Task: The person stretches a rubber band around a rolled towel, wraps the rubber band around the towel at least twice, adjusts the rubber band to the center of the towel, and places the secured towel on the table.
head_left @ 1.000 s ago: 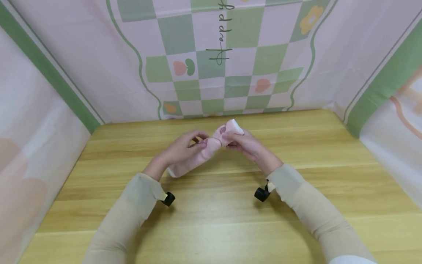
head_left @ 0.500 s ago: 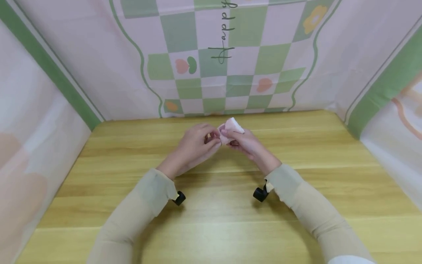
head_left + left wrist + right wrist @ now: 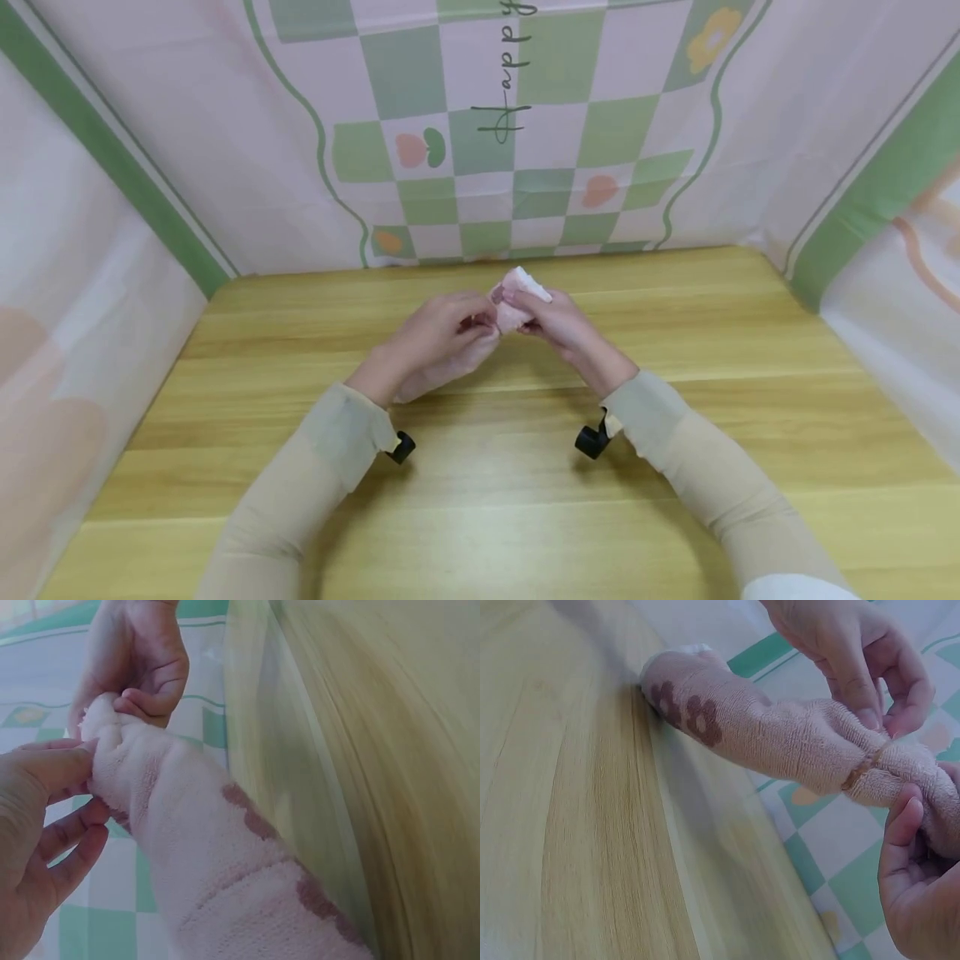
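Observation:
A rolled pink towel (image 3: 765, 735) with brownish flower prints slants above the table between both hands. Round its narrowed part runs a thin brownish rubber band (image 3: 859, 771). My right hand (image 3: 566, 325) grips the towel beside the band, thumb on top, and a white-edged end sticks out past it. At the band, my left hand (image 3: 442, 329) pinches a strand of it between thumb and forefinger, as the right wrist view shows; its other fingers are loosely bent. In the head view the left hand covers part of the towel's longer side and the band.
Beneath the hands spreads a wood-grain table (image 3: 495, 508). A checked green and white cloth (image 3: 480, 200) hangs behind its far edge, and more printed cloth (image 3: 82, 350) stands at the sides. Small black cameras (image 3: 592, 442) sit at both wrists.
My left hand has moved right along the towel to the band, then shifted slightly back left. The right hand keeps its grip, and the white-edged end has tipped a little leftward.

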`<action>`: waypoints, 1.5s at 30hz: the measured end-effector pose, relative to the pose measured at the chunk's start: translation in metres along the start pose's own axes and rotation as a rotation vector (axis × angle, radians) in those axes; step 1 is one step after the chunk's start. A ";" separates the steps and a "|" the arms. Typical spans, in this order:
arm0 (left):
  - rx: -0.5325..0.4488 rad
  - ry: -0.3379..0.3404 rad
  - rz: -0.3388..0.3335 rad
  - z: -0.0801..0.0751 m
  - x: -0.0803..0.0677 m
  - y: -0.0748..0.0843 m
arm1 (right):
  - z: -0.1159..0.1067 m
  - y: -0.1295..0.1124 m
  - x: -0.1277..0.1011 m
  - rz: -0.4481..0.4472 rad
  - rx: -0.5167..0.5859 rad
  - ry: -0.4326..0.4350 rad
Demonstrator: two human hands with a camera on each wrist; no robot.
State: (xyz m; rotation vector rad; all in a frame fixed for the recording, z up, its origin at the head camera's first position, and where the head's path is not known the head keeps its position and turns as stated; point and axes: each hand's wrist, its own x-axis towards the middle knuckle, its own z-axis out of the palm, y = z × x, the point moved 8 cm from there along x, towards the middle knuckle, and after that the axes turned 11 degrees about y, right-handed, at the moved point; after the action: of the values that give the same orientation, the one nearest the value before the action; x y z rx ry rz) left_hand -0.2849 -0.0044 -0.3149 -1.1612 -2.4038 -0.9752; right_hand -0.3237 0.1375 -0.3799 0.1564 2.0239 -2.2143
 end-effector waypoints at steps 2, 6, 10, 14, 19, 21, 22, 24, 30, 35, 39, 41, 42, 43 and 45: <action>0.014 -0.010 0.030 0.001 0.000 0.001 | 0.000 0.000 0.000 0.003 -0.001 -0.002; 0.053 -0.047 0.064 0.003 0.000 0.004 | 0.000 0.001 -0.001 0.008 -0.033 -0.011; 0.133 -0.102 0.037 0.006 -0.001 0.006 | 0.001 0.002 -0.001 0.013 -0.056 -0.023; 0.295 -0.120 0.093 0.008 0.001 0.019 | 0.002 0.002 -0.002 0.015 -0.066 -0.034; 0.457 -0.083 0.156 0.007 0.003 0.034 | 0.002 0.001 -0.003 0.024 -0.074 -0.033; 0.502 -0.076 0.148 0.008 0.004 0.035 | 0.002 0.000 -0.003 0.029 -0.063 -0.024; 0.520 -0.072 0.145 0.008 0.004 0.035 | 0.002 0.000 -0.002 0.032 -0.055 -0.020; 0.540 -0.038 0.167 0.007 0.004 0.035 | 0.001 0.000 -0.001 0.042 -0.040 -0.016; 0.556 0.050 0.210 0.004 0.001 0.034 | -0.003 0.002 0.002 0.073 -0.038 -0.014; 0.577 0.039 0.201 0.003 0.002 0.036 | 0.000 -0.005 -0.001 0.029 -0.051 -0.054; 0.594 -0.027 0.167 0.004 0.002 0.036 | 0.001 -0.009 -0.002 0.014 -0.044 -0.057; 0.595 -0.079 0.129 0.005 0.001 0.033 | 0.002 -0.009 -0.001 0.018 -0.040 -0.059; 0.589 -0.105 0.103 0.006 0.000 0.031 | 0.002 -0.009 0.000 0.021 -0.036 -0.060; 0.584 -0.130 0.078 0.007 -0.002 0.029 | 0.002 -0.009 0.000 0.022 -0.032 -0.063; 0.566 -0.168 0.029 0.007 -0.004 0.024 | 0.001 -0.009 0.001 0.022 -0.025 -0.065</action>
State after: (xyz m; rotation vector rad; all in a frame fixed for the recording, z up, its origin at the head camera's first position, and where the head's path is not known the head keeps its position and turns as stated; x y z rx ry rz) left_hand -0.2637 0.0086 -0.3112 -1.0820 -2.5314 -0.1569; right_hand -0.3262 0.1371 -0.3707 0.1020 2.0060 -2.1510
